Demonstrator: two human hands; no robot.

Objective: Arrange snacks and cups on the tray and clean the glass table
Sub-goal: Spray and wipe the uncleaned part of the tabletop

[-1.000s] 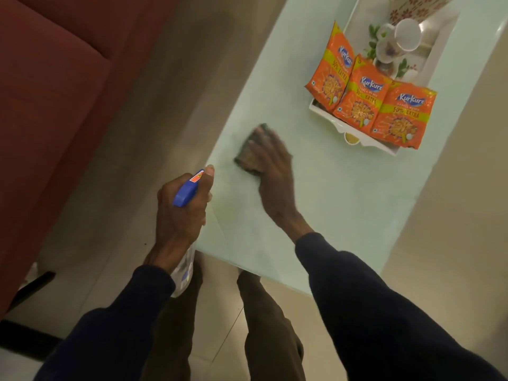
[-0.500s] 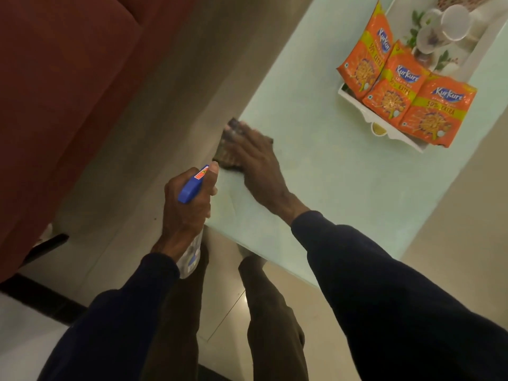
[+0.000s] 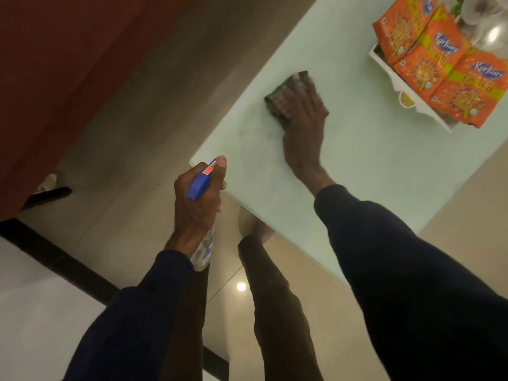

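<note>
Snack packets [image 3: 439,67] and a blurred cup [image 3: 474,12] already sit on the tray [image 3: 397,85] at upper right, so judging by that only wiping seems left: the right hand [image 3: 302,119] presses a cloth [image 3: 276,103] flat-fingered onto the table [image 3: 357,182], and the left hand [image 3: 196,202] grips a spray bottle [image 3: 200,182].

Pale green glass table [image 3: 384,171], glossy, faintly streaked near the near-left corner. At far right, white tray [image 3: 398,83] with scalloped rim. On it, three orange Kurkure snack packets [image 3: 431,61], flat, overlapping in a row, overhanging the near rim. Beyond them, blurred white cups [image 3: 475,12]. Left of tray, dark crumpled cloth [image 3: 276,99], flat on table under right hand [image 3: 302,125].
</note>
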